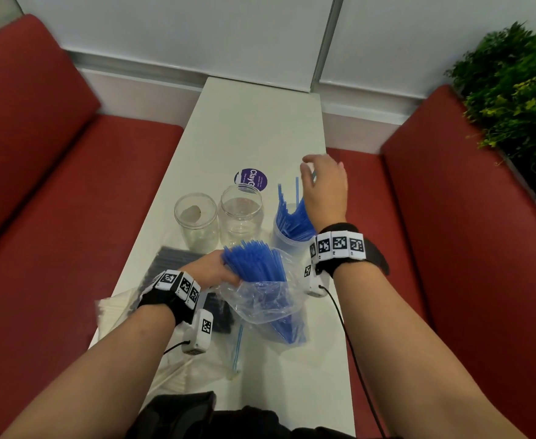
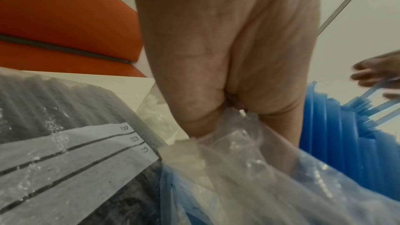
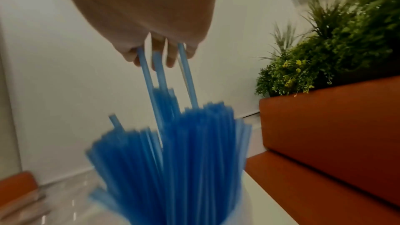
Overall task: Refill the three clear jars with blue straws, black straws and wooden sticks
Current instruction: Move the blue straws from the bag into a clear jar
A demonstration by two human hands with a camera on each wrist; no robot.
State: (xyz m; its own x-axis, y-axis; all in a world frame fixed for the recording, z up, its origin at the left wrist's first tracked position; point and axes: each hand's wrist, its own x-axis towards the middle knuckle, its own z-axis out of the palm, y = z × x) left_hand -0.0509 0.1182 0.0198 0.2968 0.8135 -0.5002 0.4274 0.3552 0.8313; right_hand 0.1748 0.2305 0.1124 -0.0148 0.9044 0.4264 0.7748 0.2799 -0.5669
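Left hand (image 1: pixel 211 269) grip holds clear bag (image 1: pixel 266 299) of blue straws (image 1: pixel 255 258); right hand (image 1: pixel 325 188) grip pinches few above straw-packed jar (image 1: pixel 287 240).

Three clear, lidless, round jars stand upright in a row on the table; the left clear jar (image 1: pixel 196 220) and the middle clear jar (image 1: pixel 240 213) hold no straws or sticks, touching or nearly so; the right clear jar (image 1: pixel 287 245) is packed with thin translucent blue plastic straws (image 1: pixel 292 220) that stand upright and fan out above its rim, a few poking higher than the rest; a crumpled clear plastic bag (image 1: pixel 265 299) in front of the jars holds another bundle of blue straws (image 1: pixel 255 261), their ends sticking out of its open mouth; a flat clear bag of black straws (image 1: pixel 168 258) lies to its left.
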